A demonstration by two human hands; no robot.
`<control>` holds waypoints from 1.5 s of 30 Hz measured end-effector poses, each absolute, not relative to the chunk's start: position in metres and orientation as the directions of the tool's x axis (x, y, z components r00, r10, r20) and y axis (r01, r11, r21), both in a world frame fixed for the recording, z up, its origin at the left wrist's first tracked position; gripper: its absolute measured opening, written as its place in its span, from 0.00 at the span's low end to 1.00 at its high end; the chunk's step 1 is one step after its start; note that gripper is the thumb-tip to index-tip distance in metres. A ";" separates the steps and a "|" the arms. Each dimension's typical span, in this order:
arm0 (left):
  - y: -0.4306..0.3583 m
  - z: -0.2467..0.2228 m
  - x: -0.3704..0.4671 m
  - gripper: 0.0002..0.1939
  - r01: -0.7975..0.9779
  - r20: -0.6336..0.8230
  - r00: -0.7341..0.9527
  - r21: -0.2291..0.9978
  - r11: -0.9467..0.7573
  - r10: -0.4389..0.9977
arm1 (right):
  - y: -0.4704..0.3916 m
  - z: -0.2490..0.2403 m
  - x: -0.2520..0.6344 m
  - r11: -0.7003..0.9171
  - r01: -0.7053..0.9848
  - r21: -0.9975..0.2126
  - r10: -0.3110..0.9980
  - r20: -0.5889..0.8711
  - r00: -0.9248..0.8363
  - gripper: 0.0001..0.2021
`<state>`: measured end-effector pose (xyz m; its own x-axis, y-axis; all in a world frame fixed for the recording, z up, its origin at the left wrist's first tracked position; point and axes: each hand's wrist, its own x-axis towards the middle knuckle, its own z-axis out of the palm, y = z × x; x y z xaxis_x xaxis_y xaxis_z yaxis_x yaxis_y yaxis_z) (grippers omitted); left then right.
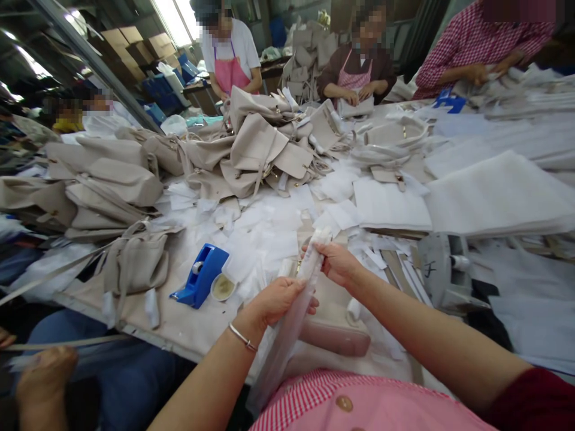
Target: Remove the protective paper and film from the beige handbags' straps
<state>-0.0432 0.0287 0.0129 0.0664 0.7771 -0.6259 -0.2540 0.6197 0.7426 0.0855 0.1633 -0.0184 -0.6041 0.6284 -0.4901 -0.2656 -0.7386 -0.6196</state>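
Note:
Near the table's front edge, my left hand [281, 300] is closed on a long strip wrapped in thin white sheet [294, 311]. Higher up the same wrapped strip, my right hand [335, 261] pinches it close to its upper end. The strip slants down toward the pink apron at my front. Beneath and behind it lies a beige bag [336, 336], partly hidden by my hands. A blue tape dispenser [202, 275] stands to the left, beside a small round container [223, 287].
Beige bags [258, 140] are heaped across the table's middle and left. White foam sheets [503, 194] are stacked at the right, behind a grey tape dispenser [444, 269]. Several people work around the table; a co-worker's hand [47, 374] shows at the lower left.

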 end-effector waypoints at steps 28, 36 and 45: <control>-0.023 0.031 -0.035 0.27 -0.214 -0.559 0.184 0.780 0.588 0.809 | 0.157 0.000 0.086 -0.692 -0.321 -0.647 0.695 -0.477 -0.538 0.05; -0.003 0.026 -0.014 0.25 -0.294 -0.516 -0.010 0.820 0.491 0.856 | 0.134 0.001 0.081 -0.681 -0.300 -0.668 0.692 -0.452 -0.562 0.03; 0.009 0.037 -0.014 0.19 -0.223 -0.377 -0.147 0.913 0.341 0.915 | 0.114 0.012 0.106 -0.729 -0.124 -0.673 0.367 -0.232 -0.901 0.20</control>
